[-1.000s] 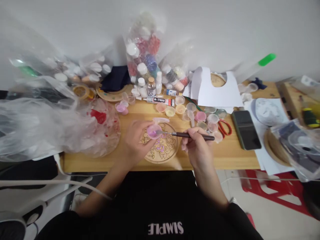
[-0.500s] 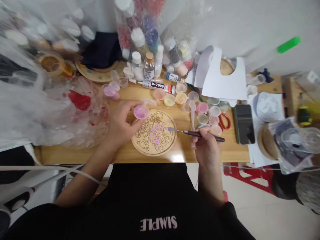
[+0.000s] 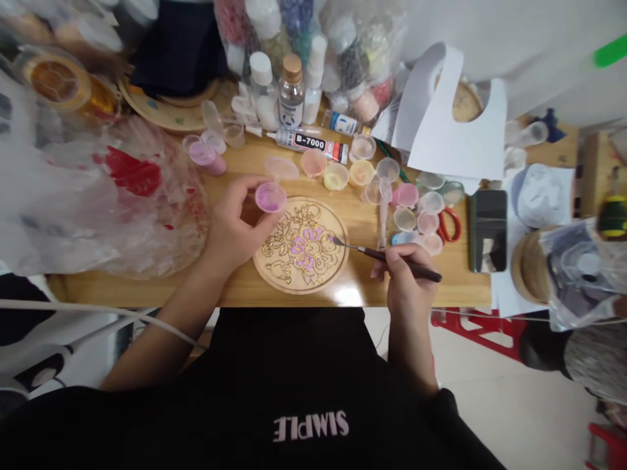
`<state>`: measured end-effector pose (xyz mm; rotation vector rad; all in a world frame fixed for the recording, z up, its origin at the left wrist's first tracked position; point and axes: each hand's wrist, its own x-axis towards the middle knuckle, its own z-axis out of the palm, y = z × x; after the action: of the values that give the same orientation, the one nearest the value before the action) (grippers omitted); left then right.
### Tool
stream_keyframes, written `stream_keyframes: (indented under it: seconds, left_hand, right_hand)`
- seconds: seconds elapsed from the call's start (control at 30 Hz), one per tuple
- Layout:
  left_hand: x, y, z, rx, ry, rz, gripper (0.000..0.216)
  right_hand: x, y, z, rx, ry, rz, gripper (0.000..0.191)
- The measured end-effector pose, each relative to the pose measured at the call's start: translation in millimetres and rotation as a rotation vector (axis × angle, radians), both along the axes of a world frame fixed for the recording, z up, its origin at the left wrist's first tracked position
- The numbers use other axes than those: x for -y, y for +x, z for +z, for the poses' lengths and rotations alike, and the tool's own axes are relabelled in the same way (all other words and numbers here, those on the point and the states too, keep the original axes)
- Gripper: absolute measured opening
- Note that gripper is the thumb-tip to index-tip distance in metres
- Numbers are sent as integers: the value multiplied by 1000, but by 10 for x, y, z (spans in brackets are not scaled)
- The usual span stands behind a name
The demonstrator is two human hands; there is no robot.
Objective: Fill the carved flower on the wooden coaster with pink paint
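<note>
My left hand (image 3: 240, 225) pinches a small clear cup (image 3: 271, 197) with purple paint-like stuff in it, held over the upper left rim of a round wooden board (image 3: 259, 271). Gold raised outlines of flowers cover the board, and some petals of the central flower (image 3: 312, 247) are filled in light purple. A palette knife (image 3: 375, 253) with a dark handle is gripped in my right hand (image 3: 409, 277). Its thin metal tip sits at a petal on the flower's upper right, with a little purple there. Whether the tip touches the board I cannot tell.
Behind the board are a B-7000 glue tube (image 3: 311, 143), several small paint cups (image 3: 361, 173) and bottles (image 3: 290, 98). Orange-handled scissors (image 3: 450, 225) and a phone (image 3: 488, 232) lie right. A crumpled plastic bag (image 3: 102, 209) fills the left side.
The camera view has shifted, so the table's items appear displaced. Both hands keep their holds, and the knife tip stays near the same petal. The purple cup has moved little over the board.
</note>
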<state>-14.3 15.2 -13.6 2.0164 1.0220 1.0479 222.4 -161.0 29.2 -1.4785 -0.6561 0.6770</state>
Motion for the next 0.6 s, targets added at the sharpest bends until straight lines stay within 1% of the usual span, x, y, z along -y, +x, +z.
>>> stream_keyframes:
  seconds: [0.1,0.27,0.47,0.6]
  left_hand:
    - [-5,0,13,-13,-8,-16,40]
    - [13,7,45,3,-18,-17,40]
    - [37,3,64,-36,-117,-16,43]
    - [35,0,50,-28,-130,-19,45]
  right_hand:
    - [36,28,8,76,-2,60,25]
    - [84,-13,106,235,-11,113,25]
    - [88,-69,163,303,-22,116,22]
    - [85,-61,157,328,-34,105,22]
